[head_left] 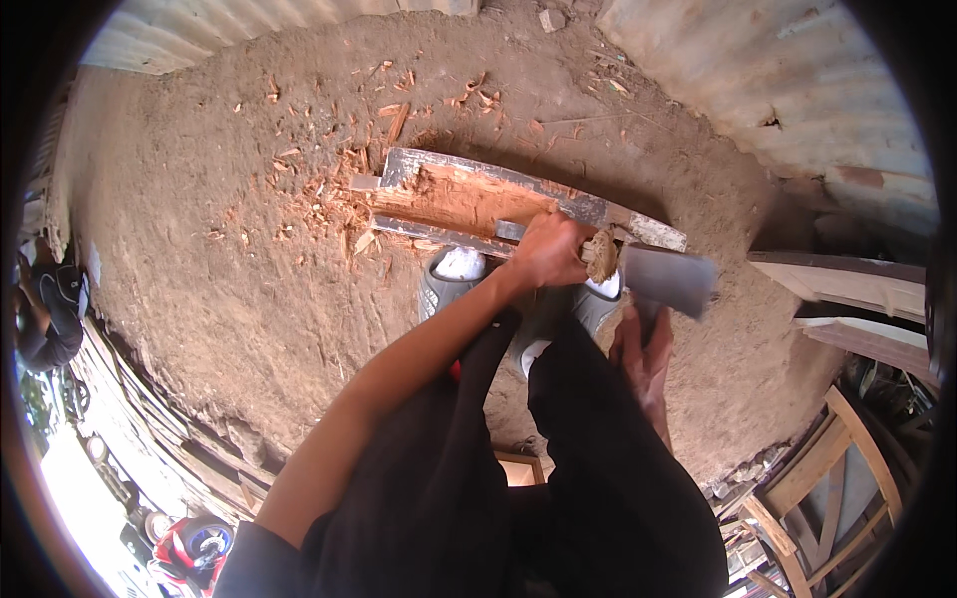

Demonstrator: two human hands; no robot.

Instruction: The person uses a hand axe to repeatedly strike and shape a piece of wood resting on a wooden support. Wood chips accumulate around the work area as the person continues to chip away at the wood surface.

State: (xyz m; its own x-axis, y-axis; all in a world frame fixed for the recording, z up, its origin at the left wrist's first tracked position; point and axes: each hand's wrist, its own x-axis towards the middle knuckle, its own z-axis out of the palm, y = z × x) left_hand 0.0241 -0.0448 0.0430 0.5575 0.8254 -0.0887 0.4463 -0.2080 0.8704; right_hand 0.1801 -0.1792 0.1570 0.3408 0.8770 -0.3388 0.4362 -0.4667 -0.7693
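A long block of wood [469, 199] with dark, worn painted edges lies on the dirt, its middle hollowed into a reddish trough. My left hand [551, 251] is closed around a chisel [600, 256]. The frayed wooden butt of its handle points right, and a flat metal blade [510, 230] shows at the left of my fist over the trough. My right hand [646, 351] grips a hammer [670, 281] by its handle. The broad grey hammer head, smeared by motion, is just right of the chisel's butt. My shoes [451, 284] are against the block's near side.
Wood chips [324, 194] litter the dirt floor left of and beyond the block. Corrugated metal sheets [778, 90] border the far side. Boards [847, 284] and a wooden frame [827, 488] stand at the right. A red motorcycle [194, 548] and a person [52, 304] are at the left.
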